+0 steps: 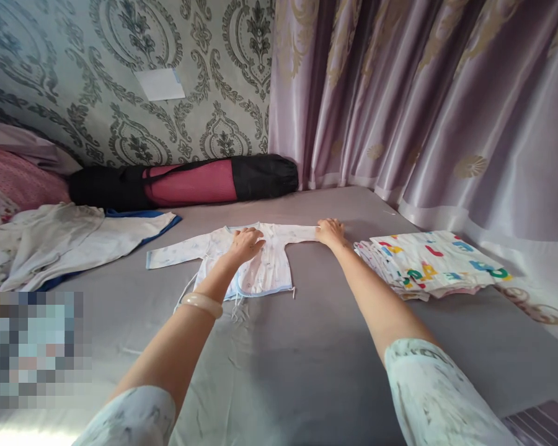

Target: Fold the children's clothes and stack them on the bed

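A small white baby shirt (265, 272) with blue trim and ties lies spread flat on the grey bed sheet (307, 347), sleeves stretched out to both sides. My left hand (245, 243) rests palm down on the shirt's chest near the collar, fingers lying flat. My right hand (330, 231) lies flat on the end of the shirt's right sleeve, fingers spread. A pale bangle (201, 303) sits on my left wrist.
A stack of folded cloths (428, 263) with coloured letters lies to the right. Loose white clothing (60, 241) with a blue edge is heaped at the left. A black and pink rolled bag (186, 181) lies against the wall; curtains (423, 105) hang at the right.
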`<state>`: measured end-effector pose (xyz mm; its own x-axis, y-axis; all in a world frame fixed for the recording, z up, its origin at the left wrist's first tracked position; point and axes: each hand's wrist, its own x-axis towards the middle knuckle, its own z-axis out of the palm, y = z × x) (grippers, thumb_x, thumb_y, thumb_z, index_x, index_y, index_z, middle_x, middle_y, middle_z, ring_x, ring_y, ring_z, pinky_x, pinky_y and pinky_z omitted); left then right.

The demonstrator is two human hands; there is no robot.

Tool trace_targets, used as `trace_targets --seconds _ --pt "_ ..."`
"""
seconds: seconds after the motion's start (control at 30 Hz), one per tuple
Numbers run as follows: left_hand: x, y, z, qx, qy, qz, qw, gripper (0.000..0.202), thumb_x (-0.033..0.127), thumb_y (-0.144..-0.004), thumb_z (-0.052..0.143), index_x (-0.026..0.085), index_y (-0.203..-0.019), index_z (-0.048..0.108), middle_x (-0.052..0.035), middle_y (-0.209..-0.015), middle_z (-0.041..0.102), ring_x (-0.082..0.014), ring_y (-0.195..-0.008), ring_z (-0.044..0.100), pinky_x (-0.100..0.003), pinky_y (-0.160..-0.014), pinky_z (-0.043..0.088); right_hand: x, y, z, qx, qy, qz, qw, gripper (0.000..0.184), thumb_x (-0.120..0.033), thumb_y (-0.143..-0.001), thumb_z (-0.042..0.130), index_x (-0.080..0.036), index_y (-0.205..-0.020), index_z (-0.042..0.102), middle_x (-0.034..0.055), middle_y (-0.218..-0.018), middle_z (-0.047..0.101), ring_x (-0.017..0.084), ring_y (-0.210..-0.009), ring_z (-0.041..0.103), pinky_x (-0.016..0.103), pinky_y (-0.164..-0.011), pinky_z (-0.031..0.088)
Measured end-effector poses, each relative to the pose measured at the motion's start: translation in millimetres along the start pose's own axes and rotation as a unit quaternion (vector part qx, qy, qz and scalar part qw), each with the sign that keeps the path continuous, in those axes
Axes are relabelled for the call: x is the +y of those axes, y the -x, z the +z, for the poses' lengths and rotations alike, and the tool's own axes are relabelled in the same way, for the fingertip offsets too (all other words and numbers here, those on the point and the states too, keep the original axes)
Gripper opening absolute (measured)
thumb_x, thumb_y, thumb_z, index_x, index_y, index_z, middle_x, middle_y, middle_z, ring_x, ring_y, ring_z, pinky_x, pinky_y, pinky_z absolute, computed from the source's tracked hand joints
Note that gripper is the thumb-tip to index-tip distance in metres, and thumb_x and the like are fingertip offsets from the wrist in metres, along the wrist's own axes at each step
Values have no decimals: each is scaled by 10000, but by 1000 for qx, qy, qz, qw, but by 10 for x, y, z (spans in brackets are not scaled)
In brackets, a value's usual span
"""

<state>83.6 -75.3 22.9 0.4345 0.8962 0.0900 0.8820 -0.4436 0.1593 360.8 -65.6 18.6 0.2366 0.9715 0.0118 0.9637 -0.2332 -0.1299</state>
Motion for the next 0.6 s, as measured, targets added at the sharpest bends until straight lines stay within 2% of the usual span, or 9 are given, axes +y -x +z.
trace_targets --seconds 0.13,0.23,0.33,0.47,0.53,0.6 --pt "37 -268 145 -21 28 19 999 349 323 -936 478 234 -1260 571 -93 -1366 569 -264 -1249 514 -423 -1007 381 91 -104 36 -26 -11 35 999 339 -340 -937 509 -229 -1227 647 132 -1366 529 274 -1291 439 401 -1017 350" --pt "48 -397 206 -46 33 13 998 406 358 -942 459 231 -1323 519 -100 -1422 508 -268 -1285 474 -419 -1032 375 129 -162 25 -37 -37 56 997 323 -360 -895 572 -232 -1175 669 121 -1308 581 259 -1243 499 356 -962 398" --pt "52 -464 234 -69 36 9 997 434 448 -926 468 265 -1316 524 -96 -1411 489 -296 -1283 448 -435 -1033 373 175 -180 15 -29 -85 72 993 279 -361 -826 636 -203 -1047 699 118 -1148 667 231 -1094 602 304 -844 455" --pt "70 -493 238 -87 41 -8 995 519 585 -886 475 299 -1316 522 -104 -1380 459 -323 -1268 417 -459 -1047 342 204 -179 -8 -30 -171 102 979 133 -288 -737 682 -171 -799 689 75 -789 701 188 -776 658 240 -635 461" --pt "77 -500 239 -93 47 -14 994 579 641 -863 476 311 -1338 501 -108 -1379 439 -326 -1265 401 -465 -1058 321 191 -189 -33 -21 -233 120 965 75 -237 -712 672 -162 -714 663 41 -660 665 168 -675 636 216 -568 440" --pt "76 -511 246 -98 50 -20 994 627 677 -837 488 324 -1354 485 -109 -1386 420 -335 -1266 383 -475 -1063 308 158 -201 -65 -6 -323 130 937 73 -218 -716 641 -151 -688 647 24 -600 639 150 -624 619 197 -534 430"
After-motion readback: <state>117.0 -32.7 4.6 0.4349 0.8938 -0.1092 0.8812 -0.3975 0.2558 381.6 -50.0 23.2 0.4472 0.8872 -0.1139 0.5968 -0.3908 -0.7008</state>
